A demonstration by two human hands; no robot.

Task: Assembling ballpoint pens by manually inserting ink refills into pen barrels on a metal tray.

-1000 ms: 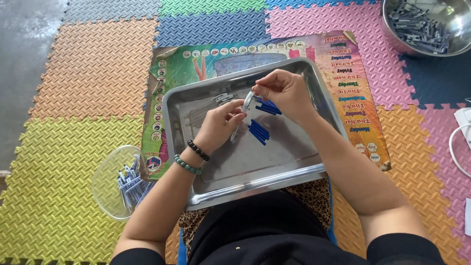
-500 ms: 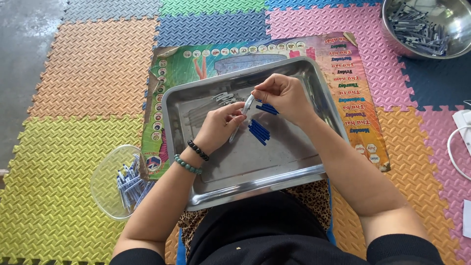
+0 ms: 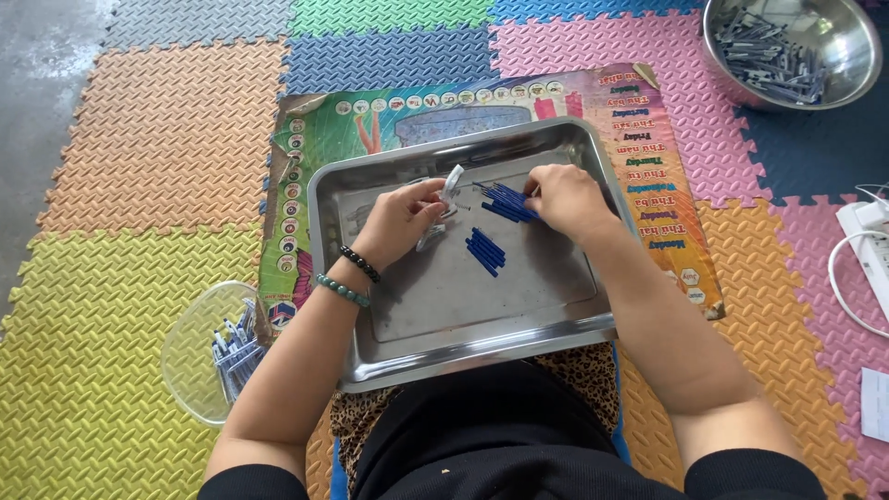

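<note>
A steel tray (image 3: 444, 352) rests on my lap. My left hand (image 3: 400, 220) pinches a small silvery clip-like piece (image 3: 451, 181) over the tray's middle. My right hand (image 3: 567, 197) lies at the tray's upper right, its fingertips closed on a bunch of thin blue sticks (image 3: 505, 201). A second small pile of blue sticks (image 3: 483, 251) lies loose on the tray floor between the hands. A couple of grey metal pieces (image 3: 429, 237) sit under my left hand.
A clear plastic bowl (image 3: 199, 347) with several grey-and-blue assembled pieces stands on the yellow mat at left. A steel bowl (image 3: 833, 42) of grey clips sits at top right. A colourful poster (image 3: 648, 157) lies under the tray. White power strip and cable (image 3: 866, 245) at right.
My right hand has moved away from the left, down to the blue sticks on the tray's right. The left hand still holds the small silvery piece.
</note>
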